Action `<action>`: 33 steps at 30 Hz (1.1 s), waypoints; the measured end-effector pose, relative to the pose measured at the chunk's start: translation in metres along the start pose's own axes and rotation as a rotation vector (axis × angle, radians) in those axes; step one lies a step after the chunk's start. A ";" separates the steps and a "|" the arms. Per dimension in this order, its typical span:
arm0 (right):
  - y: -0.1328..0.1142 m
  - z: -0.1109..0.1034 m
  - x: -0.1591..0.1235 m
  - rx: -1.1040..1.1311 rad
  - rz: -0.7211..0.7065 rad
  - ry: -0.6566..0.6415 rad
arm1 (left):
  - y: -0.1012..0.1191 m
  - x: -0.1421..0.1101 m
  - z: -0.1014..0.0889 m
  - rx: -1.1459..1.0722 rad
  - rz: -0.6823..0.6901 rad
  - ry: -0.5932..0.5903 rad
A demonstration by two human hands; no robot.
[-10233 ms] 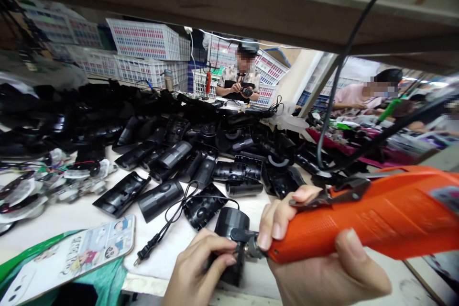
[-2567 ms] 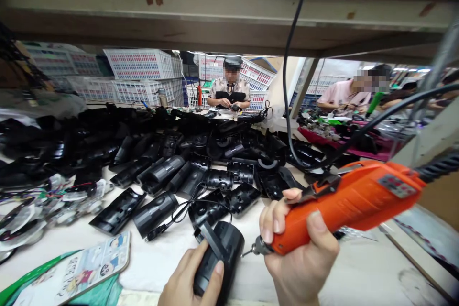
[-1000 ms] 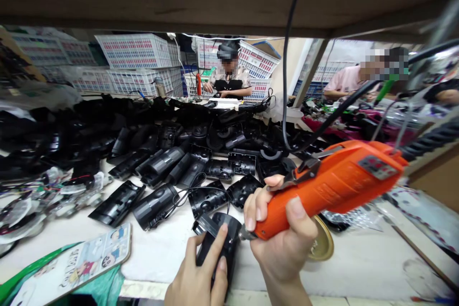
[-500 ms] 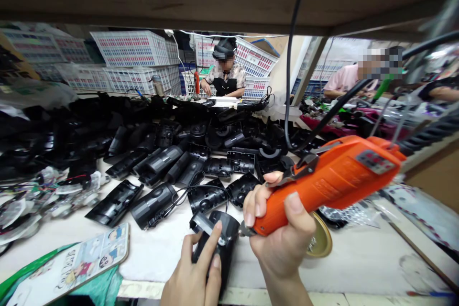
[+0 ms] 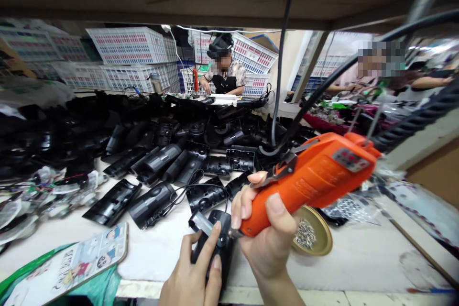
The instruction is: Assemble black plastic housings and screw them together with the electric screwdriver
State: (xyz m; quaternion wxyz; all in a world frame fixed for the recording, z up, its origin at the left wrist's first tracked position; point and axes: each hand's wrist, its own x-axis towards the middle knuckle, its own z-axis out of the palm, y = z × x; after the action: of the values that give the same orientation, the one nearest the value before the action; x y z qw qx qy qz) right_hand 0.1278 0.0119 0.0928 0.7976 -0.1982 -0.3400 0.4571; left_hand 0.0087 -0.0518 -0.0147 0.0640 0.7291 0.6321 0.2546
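Note:
My right hand (image 5: pixel 265 234) grips an orange electric screwdriver (image 5: pixel 311 179), its bit tip touching a black plastic housing (image 5: pixel 215 241) at the bench's near edge. My left hand (image 5: pixel 195 275) holds that housing from below, with its index finger stretched up beside the screwdriver tip. A coiled black cable runs from the back of the screwdriver to the upper right. A round gold dish (image 5: pixel 311 236) with several small screws sits just right of my right hand.
Many black housing shells (image 5: pixel 172 158) cover the white bench (image 5: pixel 358 258). A phone with a cartoon case (image 5: pixel 75 263) lies near left. White crates (image 5: pixel 125 45) stand behind. Two other people work at far benches. A shelf hangs overhead, with a black cable (image 5: pixel 281 57) dangling.
The screwdriver has swung left and lowered its tip onto the housing. My left hand turned the housing and now steadies it with the index finger near the bit.

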 end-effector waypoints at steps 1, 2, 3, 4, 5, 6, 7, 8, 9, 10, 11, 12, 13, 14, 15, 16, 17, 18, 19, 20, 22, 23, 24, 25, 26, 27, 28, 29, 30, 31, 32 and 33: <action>0.002 0.000 0.000 -0.010 -0.005 -0.005 | -0.001 0.000 0.000 0.004 0.004 0.001; 0.003 0.000 0.000 -0.021 -0.006 -0.012 | -0.003 0.001 -0.001 0.007 0.012 0.000; 0.005 0.000 0.000 -0.033 -0.002 -0.024 | -0.004 0.001 -0.001 0.002 0.034 -0.010; 0.006 -0.001 0.000 -0.048 0.006 -0.044 | -0.006 0.001 -0.001 -0.011 0.057 -0.021; 0.008 -0.001 0.001 -0.066 0.019 -0.069 | -0.007 0.001 -0.001 -0.029 0.070 -0.032; 0.009 0.000 0.001 -0.085 0.035 -0.097 | -0.008 0.001 -0.001 -0.052 0.072 -0.041; 0.010 0.000 0.001 -0.106 0.055 -0.122 | -0.008 0.000 -0.001 -0.078 0.064 -0.048; 0.011 0.001 0.001 -0.134 0.081 -0.150 | -0.008 0.000 0.000 -0.101 0.048 -0.050; 0.012 0.002 0.001 -0.168 0.113 -0.182 | -0.007 -0.001 0.000 -0.120 0.029 -0.047; 0.013 0.003 0.000 -0.206 0.139 -0.214 | -0.006 -0.001 0.000 -0.136 0.013 -0.042; 0.014 0.004 0.000 -0.245 0.147 -0.243 | -0.004 -0.001 -0.001 -0.156 0.009 -0.042; 0.015 0.005 -0.001 -0.281 0.145 -0.269 | -0.002 -0.001 -0.002 -0.177 0.005 -0.042; 0.016 0.006 -0.002 -0.311 0.133 -0.289 | -0.001 0.000 -0.003 -0.196 -0.003 -0.039; 0.017 0.006 -0.002 -0.337 0.114 -0.300 | 0.000 0.001 -0.004 -0.212 -0.011 -0.038; 0.017 0.007 -0.003 -0.355 0.099 -0.303 | 0.001 0.002 -0.006 -0.225 -0.014 -0.041; 0.017 0.007 -0.004 -0.364 0.095 -0.305 | 0.002 0.003 -0.007 -0.236 -0.016 -0.047; 0.017 0.007 -0.005 -0.365 0.102 -0.309 | 0.002 0.004 -0.007 -0.248 -0.019 -0.054; 0.017 0.006 -0.005 -0.357 0.111 -0.311 | 0.002 0.004 -0.007 -0.267 -0.029 -0.058; 0.015 0.006 -0.004 -0.340 0.114 -0.308 | 0.001 0.004 -0.006 -0.299 -0.044 -0.055; 0.013 0.004 -0.002 -0.316 0.110 -0.296 | 0.000 0.003 -0.005 -0.346 -0.064 -0.040; 0.008 -0.001 0.004 -0.258 0.062 -0.243 | -0.003 -0.003 0.001 -0.476 -0.117 0.014; 0.004 -0.006 0.009 -0.238 0.024 -0.202 | -0.004 -0.007 0.003 -0.548 -0.150 0.052; 0.001 -0.013 0.014 -0.239 -0.023 -0.149 | -0.006 -0.011 0.005 -0.609 -0.190 0.095; -0.002 -0.020 0.019 -0.277 -0.070 -0.089 | -0.008 -0.016 0.006 -0.647 -0.230 0.146; -0.005 -0.028 0.025 -0.344 -0.109 -0.029 | -0.010 -0.020 0.004 -0.653 -0.254 0.213; -0.007 -0.036 0.030 -0.428 -0.133 0.022 | -0.012 -0.024 0.001 -0.624 -0.247 0.302; -0.009 -0.043 0.034 -0.526 -0.148 0.066 | -0.014 -0.027 -0.005 -0.562 -0.197 0.406; -0.009 -0.048 0.035 -0.621 -0.177 0.108 | -0.016 -0.028 -0.013 -0.471 -0.102 0.505; -0.009 -0.051 0.034 -0.707 -0.230 0.154 | -0.018 -0.028 -0.022 -0.366 0.019 0.589; -0.008 -0.050 0.030 -0.765 -0.312 0.210 | -0.020 -0.028 -0.031 -0.258 0.143 0.649; -0.007 -0.047 0.022 -0.798 -0.404 0.246 | -0.021 -0.026 -0.041 -0.162 0.246 0.681; -0.006 -0.042 0.013 -0.818 -0.469 0.229 | -0.021 -0.024 -0.051 -0.084 0.315 0.693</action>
State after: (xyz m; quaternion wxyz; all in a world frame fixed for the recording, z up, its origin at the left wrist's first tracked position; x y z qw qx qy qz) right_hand 0.1663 0.0202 0.0718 0.7680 -0.4629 -0.4373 0.0690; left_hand -0.0347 -0.0824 0.0135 -0.1635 0.6849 0.4854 0.5183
